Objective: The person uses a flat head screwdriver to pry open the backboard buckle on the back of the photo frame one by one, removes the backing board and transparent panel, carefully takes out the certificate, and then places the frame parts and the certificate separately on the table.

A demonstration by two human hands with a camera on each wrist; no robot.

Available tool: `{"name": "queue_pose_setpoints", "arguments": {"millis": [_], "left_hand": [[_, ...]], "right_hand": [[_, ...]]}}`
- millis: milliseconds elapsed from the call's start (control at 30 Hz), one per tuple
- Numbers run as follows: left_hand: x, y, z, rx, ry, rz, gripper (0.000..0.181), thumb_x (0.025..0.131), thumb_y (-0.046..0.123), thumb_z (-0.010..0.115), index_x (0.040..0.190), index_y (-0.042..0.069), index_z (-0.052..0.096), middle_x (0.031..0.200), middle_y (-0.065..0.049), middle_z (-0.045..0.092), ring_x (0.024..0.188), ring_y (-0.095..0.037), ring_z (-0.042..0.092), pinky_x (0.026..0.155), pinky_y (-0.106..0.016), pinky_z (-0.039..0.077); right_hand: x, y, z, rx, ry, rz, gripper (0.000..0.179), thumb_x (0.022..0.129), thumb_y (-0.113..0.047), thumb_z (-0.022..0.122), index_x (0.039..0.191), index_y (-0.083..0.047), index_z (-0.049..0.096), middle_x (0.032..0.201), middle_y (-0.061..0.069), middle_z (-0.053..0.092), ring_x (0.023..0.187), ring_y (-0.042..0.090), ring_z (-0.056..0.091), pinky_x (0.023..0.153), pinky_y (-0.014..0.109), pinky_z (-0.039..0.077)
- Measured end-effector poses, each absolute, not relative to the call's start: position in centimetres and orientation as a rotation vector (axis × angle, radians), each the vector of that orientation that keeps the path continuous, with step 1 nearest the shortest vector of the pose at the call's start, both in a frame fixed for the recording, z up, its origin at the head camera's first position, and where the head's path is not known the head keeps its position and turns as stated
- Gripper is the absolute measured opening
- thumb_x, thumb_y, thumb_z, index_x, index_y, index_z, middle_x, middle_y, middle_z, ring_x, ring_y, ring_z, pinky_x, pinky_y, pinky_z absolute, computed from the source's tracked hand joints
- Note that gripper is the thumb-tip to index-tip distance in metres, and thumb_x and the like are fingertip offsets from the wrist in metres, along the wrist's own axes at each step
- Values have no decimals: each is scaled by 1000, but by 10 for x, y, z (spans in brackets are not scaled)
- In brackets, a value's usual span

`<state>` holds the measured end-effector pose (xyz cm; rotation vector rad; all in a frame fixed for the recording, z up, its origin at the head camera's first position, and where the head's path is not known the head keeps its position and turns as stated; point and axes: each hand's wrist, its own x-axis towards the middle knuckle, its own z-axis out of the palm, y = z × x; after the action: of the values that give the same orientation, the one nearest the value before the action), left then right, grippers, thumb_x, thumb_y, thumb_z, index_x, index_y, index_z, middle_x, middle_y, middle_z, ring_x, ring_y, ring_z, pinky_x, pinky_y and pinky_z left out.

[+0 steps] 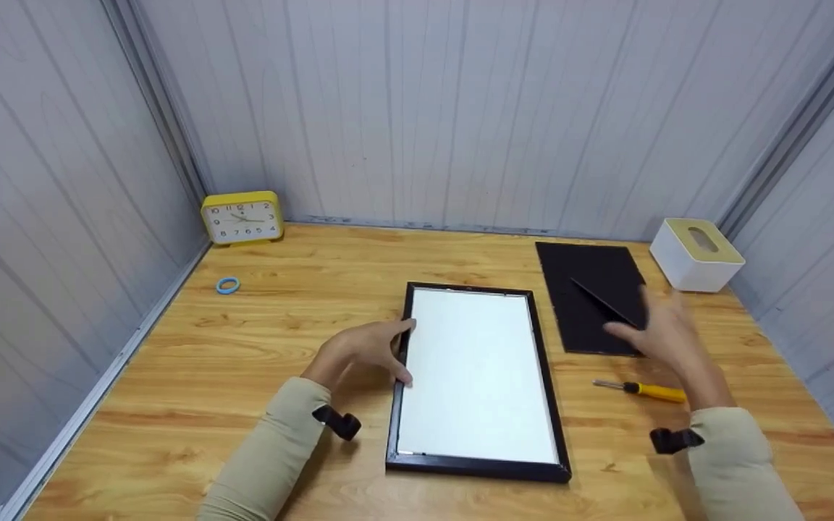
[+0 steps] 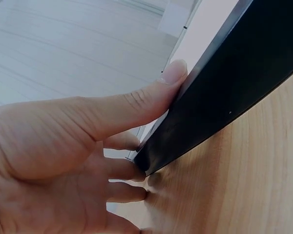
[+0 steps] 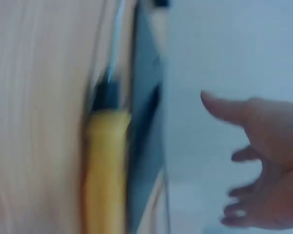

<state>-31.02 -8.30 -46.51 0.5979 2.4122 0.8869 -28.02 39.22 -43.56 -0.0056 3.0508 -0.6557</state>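
A black picture frame [image 1: 478, 470] lies flat on the table, with a white sheet [image 1: 475, 376] filling its inside. My left hand [image 1: 370, 347] rests on the frame's left side. In the left wrist view its thumb [image 2: 173, 73] touches the upper edge, and the other fingers reach the frame's side and the tabletop. My right hand [image 1: 667, 336], blurred, hovers by the lower right of a black backing board [image 1: 569, 311] that has a raised flap [image 1: 605, 302]. Its thumb and fingers are spread, holding nothing. Below that hand lies a screwdriver [image 1: 652, 391] with a yellow handle.
At the back left stands a yellow clock [image 1: 243, 218], with a light blue ring [image 1: 227, 286] in front of it. A white tissue box [image 1: 696, 260] with a wood-coloured lid sits in the back right corner. Panelled walls [image 1: 417, 116] border the table on three sides.
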Motion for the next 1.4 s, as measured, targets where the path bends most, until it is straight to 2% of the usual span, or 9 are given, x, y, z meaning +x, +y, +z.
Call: {"name": "queue_pose_setpoints", "arguments": {"millis": [200,333,433,567,800,1000,1167,1300,1400], "left_hand": [[-311,-85,-468,609,2381,856,125,65,37,95,161,12,18,165,-17,13,151,-28,11,121,-45,14],[-310,-81,-468,618,2356,725,136,63,48,94,163,20,6,166,-16,-3,152,-30,-5,121,-49,3],[-309,-78,-467,627,2367,596,141,61,56,92,162,23,0,165,-16,-8,151,-31,-10,120,-52,1],[-307,-76,-462,598,2411,472,145,57,62,91,162,21,0,165,-18,-6,151,-33,-7,120,-53,4],[-300,-75,-451,568,2478,315,148,54,68,88,162,15,3,165,-22,2,151,-35,4,120,-53,11],[-301,-77,-450,571,2486,313,146,54,70,87,163,17,4,165,-22,3,151,-37,5,119,-56,13],[-301,-84,-451,557,2474,309,147,54,70,86,162,18,2,164,-21,2,151,-36,5,119,-54,13],[-300,-87,-452,553,2472,299,148,53,70,87,162,16,2,164,-22,3,151,-36,5,120,-52,13],[-300,-87,-454,568,2469,318,148,53,69,87,162,14,3,164,-23,5,151,-36,5,120,-51,14]], "right_hand": [[-244,314,-446,-579,2752,-671,121,75,-61,80,161,-7,14,162,29,-8,146,52,1,111,70,16],[-225,283,-456,-640,2549,-577,126,70,-63,81,161,-8,12,160,29,-16,147,48,3,115,60,20],[-219,276,-459,-625,2519,-514,133,66,-63,83,161,-6,11,158,32,-20,147,48,7,114,56,27],[-219,275,-459,-657,2496,-507,140,61,-59,88,160,-2,7,157,32,-23,147,47,6,114,53,28],[-224,276,-456,-734,2430,-521,143,62,-53,92,158,3,3,155,31,-29,147,46,-10,115,57,22],[-223,274,-455,-729,2448,-528,149,58,-54,93,159,-1,-2,157,28,-28,148,42,-9,116,55,22],[-224,269,-460,-741,2480,-565,151,58,-57,92,159,-1,-7,159,28,-22,149,41,-5,117,54,19],[-226,264,-462,-733,2527,-583,151,57,-62,89,159,-3,-5,161,28,-16,149,41,6,116,52,24],[-227,263,-462,-714,2604,-599,148,58,-66,86,161,-7,-2,163,26,-2,147,38,19,115,50,29]]}}
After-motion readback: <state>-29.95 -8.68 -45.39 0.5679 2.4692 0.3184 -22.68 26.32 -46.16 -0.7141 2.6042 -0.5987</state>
